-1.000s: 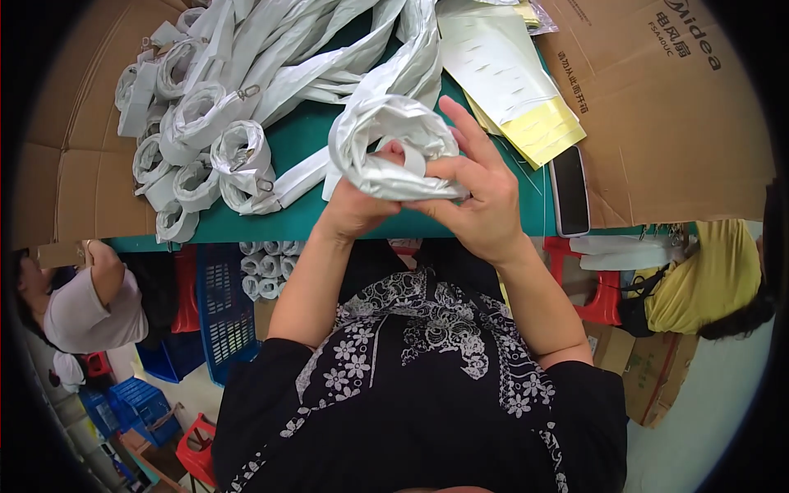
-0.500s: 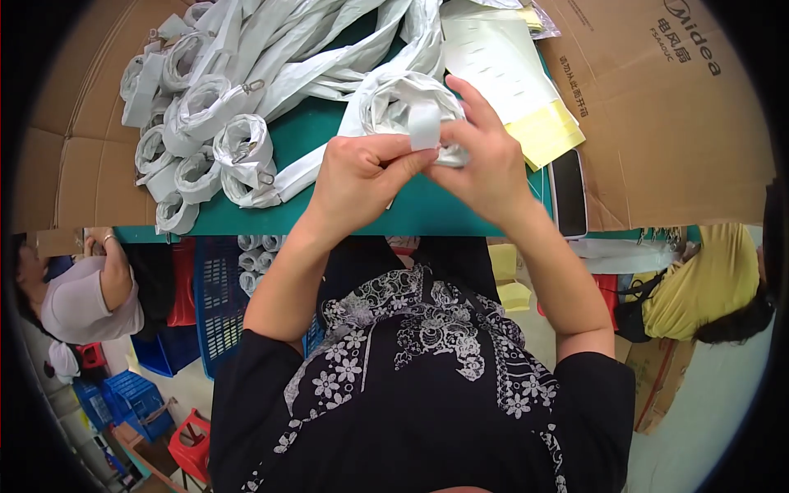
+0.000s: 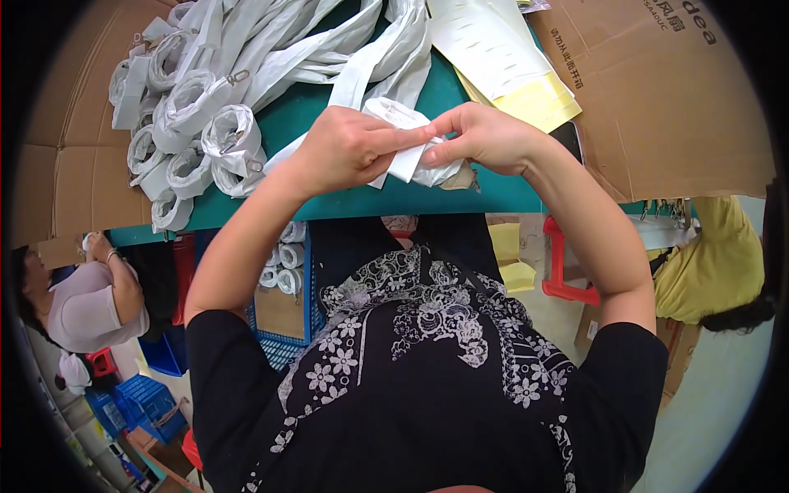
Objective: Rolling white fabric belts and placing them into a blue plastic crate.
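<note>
White rolls crowd left of hands; near tabletop free.

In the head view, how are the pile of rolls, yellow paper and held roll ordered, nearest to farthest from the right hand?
1. Held roll: touching the right hand.
2. Yellow paper: beyond the hand, slightly right.
3. Pile of rolls: far left.

I see strip rolls piled on the left of the table, loose strips right of them, then paper sheets, with cardboard beyond at right. One held roll sits between the left hand and right hand. Below the table's near edge, a crate contains smaller rolls.
</note>
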Motion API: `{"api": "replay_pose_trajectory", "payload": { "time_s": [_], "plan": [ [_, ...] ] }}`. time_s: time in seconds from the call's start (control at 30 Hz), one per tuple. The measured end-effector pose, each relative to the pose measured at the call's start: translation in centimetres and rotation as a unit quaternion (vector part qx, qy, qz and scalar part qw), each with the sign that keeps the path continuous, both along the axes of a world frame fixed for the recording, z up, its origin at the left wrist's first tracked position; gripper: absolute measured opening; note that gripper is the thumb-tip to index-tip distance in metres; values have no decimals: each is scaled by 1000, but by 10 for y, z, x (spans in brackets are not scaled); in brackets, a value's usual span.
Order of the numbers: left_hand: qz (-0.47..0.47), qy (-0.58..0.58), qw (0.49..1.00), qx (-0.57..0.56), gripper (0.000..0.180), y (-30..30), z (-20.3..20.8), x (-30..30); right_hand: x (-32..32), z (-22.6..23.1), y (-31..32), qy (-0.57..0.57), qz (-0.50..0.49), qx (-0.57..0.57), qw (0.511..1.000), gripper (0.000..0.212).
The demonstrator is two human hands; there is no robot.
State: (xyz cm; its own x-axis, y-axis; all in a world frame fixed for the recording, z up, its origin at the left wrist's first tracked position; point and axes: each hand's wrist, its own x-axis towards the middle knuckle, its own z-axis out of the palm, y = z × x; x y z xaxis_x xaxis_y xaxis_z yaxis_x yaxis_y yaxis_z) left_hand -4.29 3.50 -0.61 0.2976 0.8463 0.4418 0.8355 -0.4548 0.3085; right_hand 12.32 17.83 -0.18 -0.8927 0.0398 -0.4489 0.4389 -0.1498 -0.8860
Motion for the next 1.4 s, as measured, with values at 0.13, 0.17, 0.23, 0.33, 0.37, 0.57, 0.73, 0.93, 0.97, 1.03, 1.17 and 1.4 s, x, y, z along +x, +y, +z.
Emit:
{"api": "replay_pose_trajectory", "payload": {
  "time_s": [0.13,0.17,0.23,0.33,0.37,0.57,0.73,0.93,0.97,1.03,1.17,1.4],
  "plan": [
    [-53,135,989,-18,58,-3,6,-3,1,-8,-3,-19,-18,-109,994,28],
    [-51,135,989,-19,58,-4,7,-4,2,-10,-4,-19,-31,-131,991,28],
    [-51,236,970,-4,58,-2,8,-5,3,-16,-6,-19,-41,-153,987,27],
    [-18,263,960,91,49,-6,12,-3,6,-27,-6,12,-77,-212,974,25],
    [-14,265,959,94,49,-7,13,-2,8,-28,-6,38,-91,-257,961,26],
    [-44,136,961,237,35,-6,11,-8,5,-19,-16,62,-173,-315,931,26],
    [-45,67,993,89,28,-2,22,-12,5,-19,-5,28,-153,-246,957,29],
    [-17,107,990,95,15,0,25,-18,-7,-11,-12,6,-187,-222,957,28],
    [-10,147,981,129,13,0,24,-18,-10,-10,-15,10,-193,-231,954,27],
    [-10,208,958,197,11,0,23,-19,-10,-16,-15,4,-163,-243,956,27],
    [-86,306,930,185,9,-8,15,-14,-10,-20,-31,-57,-157,-226,960,25],
    [-38,-85,994,60,55,-43,-19,11,7,-32,-47,-50,-6,-118,992,31]
  ]
}}
